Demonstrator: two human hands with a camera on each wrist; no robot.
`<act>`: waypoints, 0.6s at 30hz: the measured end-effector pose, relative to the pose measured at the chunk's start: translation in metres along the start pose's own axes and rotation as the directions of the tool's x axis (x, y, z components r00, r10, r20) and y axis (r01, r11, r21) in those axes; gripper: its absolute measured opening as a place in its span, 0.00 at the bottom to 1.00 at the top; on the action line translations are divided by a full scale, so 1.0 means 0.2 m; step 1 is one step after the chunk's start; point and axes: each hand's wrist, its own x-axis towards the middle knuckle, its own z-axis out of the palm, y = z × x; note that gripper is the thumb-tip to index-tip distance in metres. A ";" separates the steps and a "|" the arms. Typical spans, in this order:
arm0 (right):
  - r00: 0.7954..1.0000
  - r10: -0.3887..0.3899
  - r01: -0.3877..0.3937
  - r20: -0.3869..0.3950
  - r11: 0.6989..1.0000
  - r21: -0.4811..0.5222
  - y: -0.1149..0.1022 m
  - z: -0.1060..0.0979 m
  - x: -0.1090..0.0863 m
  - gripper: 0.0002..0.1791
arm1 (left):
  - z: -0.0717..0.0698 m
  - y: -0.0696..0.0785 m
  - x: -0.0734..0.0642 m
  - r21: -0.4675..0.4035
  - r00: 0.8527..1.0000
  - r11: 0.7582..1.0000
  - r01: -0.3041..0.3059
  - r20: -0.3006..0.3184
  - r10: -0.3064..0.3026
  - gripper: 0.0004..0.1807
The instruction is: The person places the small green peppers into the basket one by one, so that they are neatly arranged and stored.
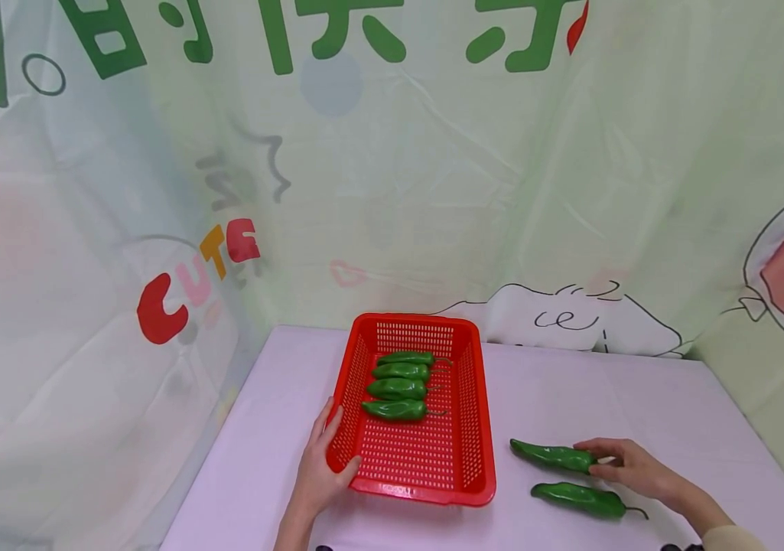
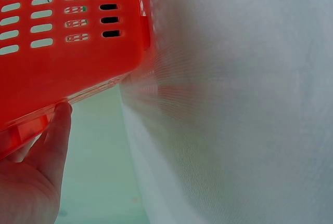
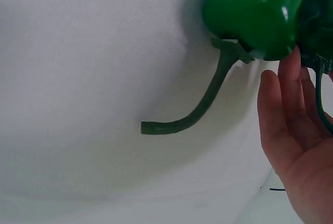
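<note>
A red plastic basket [image 1: 426, 491] with slotted walls stands left of the middle of the table. My left hand [image 1: 319, 471] grips its near left corner, thumb over the rim and fingers along the outer side. In the left wrist view the fingers [image 2: 58, 135] lie against the basket's rim. Several green peppers [image 1: 397, 389] lie in a row inside, stems to the right. On the right, my right hand [image 1: 629, 467] holds a long green pepper [image 1: 550, 456] at its stem end between thumb and fingers. A second pepper [image 1: 579, 498] lies just nearer, its curved stem [image 3: 205, 102] large in the right wrist view.
The table [image 1: 612, 398] has a pale lilac cloth. Printed curtains [image 1: 392, 191] hang close behind it and on both sides, with the basket's far end near the back one. Small dark objects [image 1: 672, 547] show at the bottom edge of the head view.
</note>
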 end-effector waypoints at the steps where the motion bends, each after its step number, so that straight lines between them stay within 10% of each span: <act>1: 1.000 -0.007 0.007 -0.001 1.000 -0.004 -0.01 0.00 0.00 0.24 | 0.00 0.00 0.00 0.000 1.000 1.000 0.001 0.000 -0.001 0.44; 18: 0.999 0.008 -0.009 -0.044 1.000 -0.004 -0.12 -0.05 0.00 0.26 | 0.00 -0.01 0.00 0.008 0.999 0.999 -0.042 -0.012 0.042 0.43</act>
